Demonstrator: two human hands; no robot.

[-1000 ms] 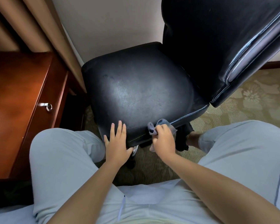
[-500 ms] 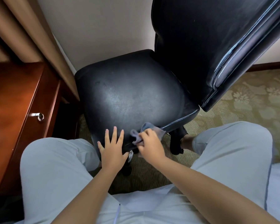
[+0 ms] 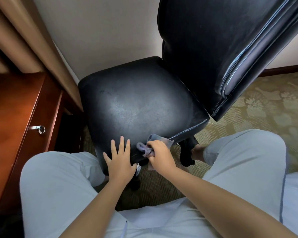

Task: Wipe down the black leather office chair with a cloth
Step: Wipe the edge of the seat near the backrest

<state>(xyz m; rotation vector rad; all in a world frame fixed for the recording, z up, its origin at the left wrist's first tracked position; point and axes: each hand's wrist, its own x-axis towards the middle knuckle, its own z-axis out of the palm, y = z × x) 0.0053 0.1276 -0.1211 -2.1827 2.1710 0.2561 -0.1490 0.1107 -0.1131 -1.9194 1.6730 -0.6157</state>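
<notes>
Black leather office chair (image 3: 144,107) stands before your knees. Your left hand (image 3: 120,160) braces its seat edge, fingers spread; your right hand (image 3: 159,156) grips the bunched grey cloth (image 3: 150,145). Follow the seam with firm, overlapping strokes.

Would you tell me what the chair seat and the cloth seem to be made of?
The chair seat looks like black leather or a leather-like vinyl: glossy sheen, stitched edge seam. The cloth seems a soft grey fabric, possibly microfibre: matte and crumpled.

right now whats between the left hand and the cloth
Only bare black leather on the chair seat's front edge separates the left hand from the cloth, in the head view.
</notes>
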